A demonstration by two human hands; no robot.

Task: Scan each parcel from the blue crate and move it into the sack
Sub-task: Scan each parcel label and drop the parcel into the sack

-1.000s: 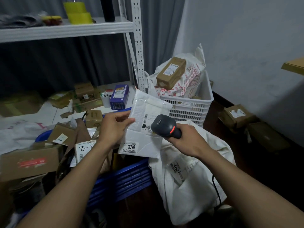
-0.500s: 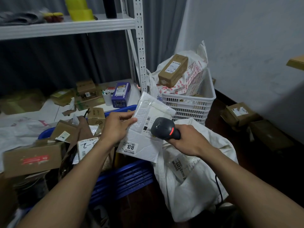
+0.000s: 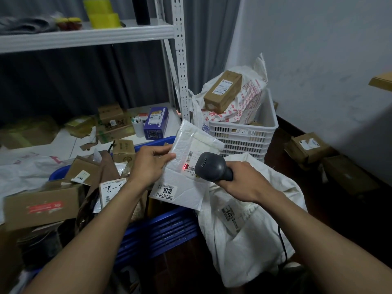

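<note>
My left hand [image 3: 148, 164] grips a white padded parcel [image 3: 184, 187] by its left edge, held above the blue crate [image 3: 161, 230]. The parcel carries a "1018" sticker and a barcode label. My right hand [image 3: 244, 181] holds a dark handheld scanner [image 3: 212, 166] aimed at that label, and a red light spot shows on the barcode. The white sack [image 3: 250, 234] lies just right of the crate, under my right hand. Several cardboard parcels fill the crate on the left.
A white slotted basket [image 3: 244, 134] with a brown box and a printed bag stands behind the sack. A metal shelf post [image 3: 180, 60] rises at centre. Cardboard boxes [image 3: 307, 147] lie on the dark floor by the right wall. Small boxes sit on the low shelf behind the crate.
A red scan spot now shows on the parcel's barcode label. The scanner and the parcel have stayed close together, with only slight shifts.
</note>
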